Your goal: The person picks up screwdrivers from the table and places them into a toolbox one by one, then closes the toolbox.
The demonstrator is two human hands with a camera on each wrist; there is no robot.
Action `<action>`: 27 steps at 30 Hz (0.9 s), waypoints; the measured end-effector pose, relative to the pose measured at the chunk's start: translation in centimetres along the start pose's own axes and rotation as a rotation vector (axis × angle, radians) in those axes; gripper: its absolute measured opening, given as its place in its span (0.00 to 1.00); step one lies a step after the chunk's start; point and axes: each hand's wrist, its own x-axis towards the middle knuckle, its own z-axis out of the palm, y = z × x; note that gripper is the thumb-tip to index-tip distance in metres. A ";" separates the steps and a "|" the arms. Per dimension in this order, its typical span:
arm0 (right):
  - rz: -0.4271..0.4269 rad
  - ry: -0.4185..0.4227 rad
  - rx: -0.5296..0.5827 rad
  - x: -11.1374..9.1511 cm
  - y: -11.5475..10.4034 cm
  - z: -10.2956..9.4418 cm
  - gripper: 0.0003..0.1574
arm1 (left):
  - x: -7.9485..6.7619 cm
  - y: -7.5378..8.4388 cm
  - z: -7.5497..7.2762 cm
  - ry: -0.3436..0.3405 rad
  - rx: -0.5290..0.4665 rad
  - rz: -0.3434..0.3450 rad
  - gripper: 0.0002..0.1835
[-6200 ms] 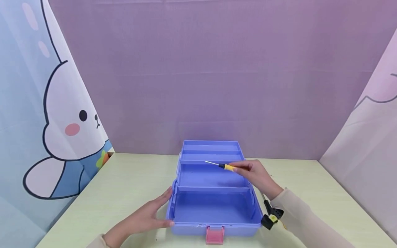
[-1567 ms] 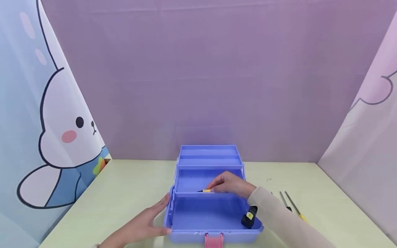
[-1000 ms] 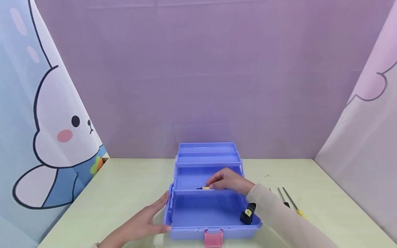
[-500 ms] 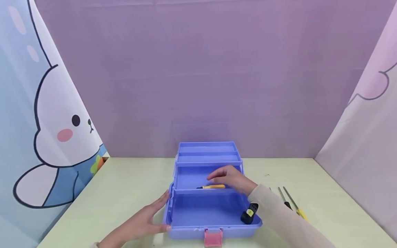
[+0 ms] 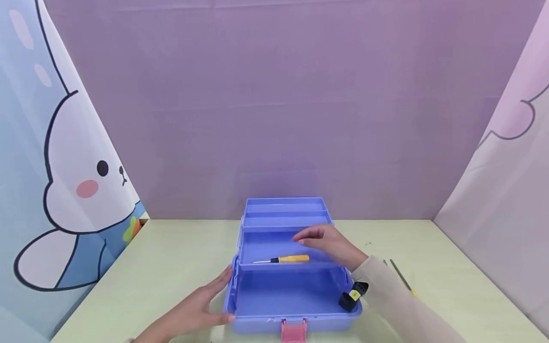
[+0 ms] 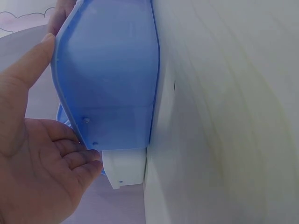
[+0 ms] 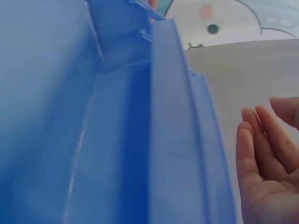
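Observation:
A blue toolbox [image 5: 257, 325] with stepped trays stands unfolded on the table, its pink latch [image 5: 294, 330] facing front. In its middle tray a small screwdriver [image 5: 293, 258] lies sideways along the front wall, yellow handle to the right, metal tip to the left. My right hand [image 5: 332, 243] hovers just above and right of the handle, holding nothing; the right wrist view shows the same hand [image 7: 271, 163] with loosely bent fingers. My left hand [image 5: 195, 305] rests against the box's left side. In the left wrist view its thumb and fingertips touch the rim.
To the right of the box lie further tools with metal shafts, one with a yellow end [image 5: 414, 293], partly hidden by my sleeve [image 5: 403, 300]. A black device [image 5: 353, 296] with a yellow label shows below my right wrist. A purple backdrop [image 5: 274, 109] rises behind the table.
The right hand held the screwdriver over the trays, lowered it into the middle tray and let go. It has since lifted slightly up and right. The left hand has stayed at the box.

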 end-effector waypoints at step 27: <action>-0.010 0.161 0.027 -7.3 2.3 -5.5 0.25 | 0.3 -0.5 0.3 0.001 -0.014 -0.018 0.50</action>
